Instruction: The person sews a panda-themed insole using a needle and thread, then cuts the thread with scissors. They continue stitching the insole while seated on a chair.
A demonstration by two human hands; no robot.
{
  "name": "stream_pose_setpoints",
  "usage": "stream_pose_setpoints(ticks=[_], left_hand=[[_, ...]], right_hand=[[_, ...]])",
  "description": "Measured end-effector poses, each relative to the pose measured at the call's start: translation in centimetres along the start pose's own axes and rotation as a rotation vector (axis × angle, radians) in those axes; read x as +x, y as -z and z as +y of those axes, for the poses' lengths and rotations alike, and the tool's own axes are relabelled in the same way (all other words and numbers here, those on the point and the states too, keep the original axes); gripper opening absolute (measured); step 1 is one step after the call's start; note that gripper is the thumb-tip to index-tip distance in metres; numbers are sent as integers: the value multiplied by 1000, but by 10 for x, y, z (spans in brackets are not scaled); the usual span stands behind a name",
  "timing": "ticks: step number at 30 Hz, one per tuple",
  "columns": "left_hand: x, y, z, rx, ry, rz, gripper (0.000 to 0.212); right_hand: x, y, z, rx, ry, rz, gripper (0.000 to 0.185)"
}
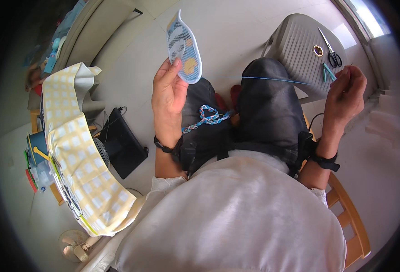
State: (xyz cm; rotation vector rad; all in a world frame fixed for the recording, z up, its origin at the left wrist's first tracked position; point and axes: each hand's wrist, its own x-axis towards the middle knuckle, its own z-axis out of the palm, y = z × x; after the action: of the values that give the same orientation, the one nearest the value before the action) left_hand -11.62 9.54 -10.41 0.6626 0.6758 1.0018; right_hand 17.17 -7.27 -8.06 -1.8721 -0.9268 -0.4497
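Observation:
My left hand holds up a patterned fabric insole with a white bound edge, pinched between thumb and fingers near its lower end. From that end a blue thread stretches taut across my knees to the right. It reaches my right hand, whose fingertips are pinched together on a thin needle; only a tip shows above them. Below the insole, a braided cord in blue, white and pink lies over my dark trousers.
A grey ribbed stool at the upper right bears black-handled scissors, a small gold-coloured ring-shaped roll and a turquoise tool. On the left are a table with a yellow checked cloth, a black flat panel and a fan.

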Motion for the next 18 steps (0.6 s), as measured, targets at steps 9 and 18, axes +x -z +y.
stream_pose_setpoints(ticks=[9, 18], left_hand=[[-4, 7, 6, 29, -176, 5, 36], [-19, -42, -23, -143, -35, 18, 31]], right_hand=[[-13, -3, 53, -172, 15, -56, 6], [-17, -7, -4, 820, -490, -398, 8]])
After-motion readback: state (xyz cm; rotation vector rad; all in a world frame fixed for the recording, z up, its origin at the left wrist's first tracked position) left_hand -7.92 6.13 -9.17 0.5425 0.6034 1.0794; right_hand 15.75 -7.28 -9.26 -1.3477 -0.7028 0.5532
